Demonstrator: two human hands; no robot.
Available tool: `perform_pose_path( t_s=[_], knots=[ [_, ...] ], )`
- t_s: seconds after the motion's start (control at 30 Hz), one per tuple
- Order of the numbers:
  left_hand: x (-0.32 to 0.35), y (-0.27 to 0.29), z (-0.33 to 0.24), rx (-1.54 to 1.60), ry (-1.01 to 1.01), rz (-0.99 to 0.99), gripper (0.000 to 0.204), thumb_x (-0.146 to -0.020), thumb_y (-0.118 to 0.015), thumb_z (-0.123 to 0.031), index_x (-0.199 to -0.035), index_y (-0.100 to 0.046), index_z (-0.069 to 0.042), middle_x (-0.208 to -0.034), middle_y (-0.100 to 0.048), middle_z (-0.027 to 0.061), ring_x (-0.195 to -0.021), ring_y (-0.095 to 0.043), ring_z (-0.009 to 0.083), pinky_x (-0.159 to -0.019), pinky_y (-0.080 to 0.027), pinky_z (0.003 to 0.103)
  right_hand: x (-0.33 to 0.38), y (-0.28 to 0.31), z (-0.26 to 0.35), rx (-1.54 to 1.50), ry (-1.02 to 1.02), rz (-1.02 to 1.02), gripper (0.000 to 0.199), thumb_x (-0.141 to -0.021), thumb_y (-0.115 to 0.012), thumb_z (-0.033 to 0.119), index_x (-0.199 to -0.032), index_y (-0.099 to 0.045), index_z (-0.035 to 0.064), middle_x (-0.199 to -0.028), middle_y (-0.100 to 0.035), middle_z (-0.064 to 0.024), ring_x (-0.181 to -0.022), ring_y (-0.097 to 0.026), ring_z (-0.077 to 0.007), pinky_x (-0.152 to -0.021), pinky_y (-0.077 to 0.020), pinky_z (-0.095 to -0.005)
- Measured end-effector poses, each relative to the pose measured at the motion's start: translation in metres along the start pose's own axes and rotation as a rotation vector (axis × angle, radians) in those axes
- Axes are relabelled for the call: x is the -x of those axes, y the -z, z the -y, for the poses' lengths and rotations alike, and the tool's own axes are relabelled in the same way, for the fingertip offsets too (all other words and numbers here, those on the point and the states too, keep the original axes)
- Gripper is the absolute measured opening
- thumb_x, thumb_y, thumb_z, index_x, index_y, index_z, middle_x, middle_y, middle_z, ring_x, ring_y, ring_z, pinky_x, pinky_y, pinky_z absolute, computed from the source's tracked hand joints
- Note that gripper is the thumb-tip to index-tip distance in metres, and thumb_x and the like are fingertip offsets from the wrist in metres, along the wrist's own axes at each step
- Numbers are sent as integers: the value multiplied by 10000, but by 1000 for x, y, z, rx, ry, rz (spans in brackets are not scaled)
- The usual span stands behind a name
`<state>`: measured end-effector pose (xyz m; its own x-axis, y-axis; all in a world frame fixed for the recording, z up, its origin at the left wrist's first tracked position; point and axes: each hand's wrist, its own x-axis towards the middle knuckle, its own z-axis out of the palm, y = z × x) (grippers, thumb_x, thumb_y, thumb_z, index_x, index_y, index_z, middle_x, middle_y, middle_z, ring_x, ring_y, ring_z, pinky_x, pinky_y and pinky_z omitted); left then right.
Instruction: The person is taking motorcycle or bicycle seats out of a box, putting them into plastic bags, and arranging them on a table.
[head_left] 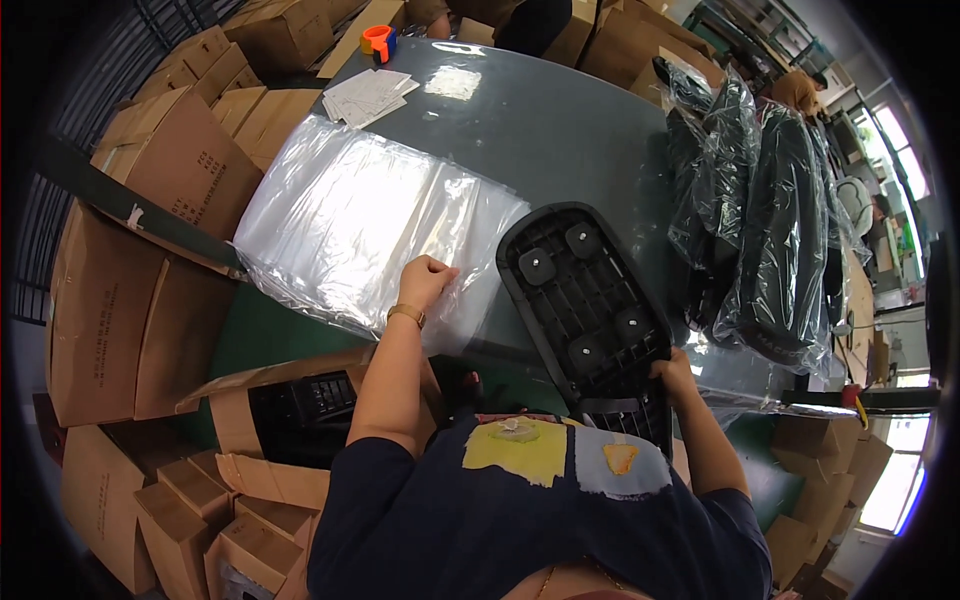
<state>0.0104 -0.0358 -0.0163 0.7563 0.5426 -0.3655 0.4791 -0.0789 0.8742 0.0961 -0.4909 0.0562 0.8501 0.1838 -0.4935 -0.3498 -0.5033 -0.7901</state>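
Observation:
A long black moulded plastic part [590, 300] with a ribbed underside lies tilted across the table's front edge. Several square pads with bolts stand out on it. My right hand [675, 374] is closed round its right side near the lower end. Left of it, my left hand [428, 280], a watch on its wrist, has its fingers pinched at the near right edge of a pile of clear plastic bags [350, 210]. A loose fold of the top bag rises beside these fingers.
Several black parts wrapped in clear plastic [780, 240] stand at the table's right. Paper sheets [368, 97] and an orange and blue tape dispenser [379, 43] lie at the far left. Cardboard boxes [175, 160] crowd the left; an open box [235, 425] below holds black parts. Other people are beyond the table.

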Motion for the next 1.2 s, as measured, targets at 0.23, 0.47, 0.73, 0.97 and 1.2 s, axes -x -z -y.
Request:
perform_pose_path(
  t_s=[0.23, 0.47, 0.73, 0.97, 1.2],
  knots=[
    [1, 10, -5, 251, 57, 83, 200, -773, -720, -168, -797, -625, 5, -679, -616, 57, -571, -569, 107, -504, -456, 250, 1, -38, 53, -48, 15, 106, 349, -531, -508, -64, -861, -617, -28, -677, -579, -33, -580, -522, -137, -531, -401, -237],
    [2, 20, -1, 343, 58, 100, 177, -834, -656, -186, -829, -627, -12, -670, -614, 32, -561, -558, 93, -517, -445, 225, -25, -51, 54, -51, -8, 190, 357, -537, -512, -73, -870, -629, -16, -662, -572, -24, -562, -513, -117, -513, -384, -223],
    [1, 101, -26, 753, -63, -89, 129, -876, -592, -134, -957, -611, -36, -821, -650, 50, -654, -584, 95, -581, -470, 214, -65, -69, 89, 37, -26, 322, 329, -504, -512, -79, -808, -618, -11, -641, -576, -25, -541, -529, -131, -500, -405, -236],
    [28, 131, -70, 726, -265, -320, 115, -851, -647, -152, -871, -585, -57, -693, -561, -9, -582, -500, 74, -514, -402, 235, -105, -70, 113, 161, 198, 439, 602, -549, -514, -28, -1151, -532, -22, -1026, -590, -138, -943, -572, -235, -817, -449, -307],
    [56, 37, -89, -377, -452, -358, 382, -697, -733, -172, -910, -442, -45, -800, -570, 140, -726, -577, 324, -620, -452, 388, -50, -189, 258, 513, 1328, 246, 806, -626, -684, 161, -1373, -380, 160, -1357, -394, -164, -1298, -331, -332, -1071, -270, -453]
  ],
)
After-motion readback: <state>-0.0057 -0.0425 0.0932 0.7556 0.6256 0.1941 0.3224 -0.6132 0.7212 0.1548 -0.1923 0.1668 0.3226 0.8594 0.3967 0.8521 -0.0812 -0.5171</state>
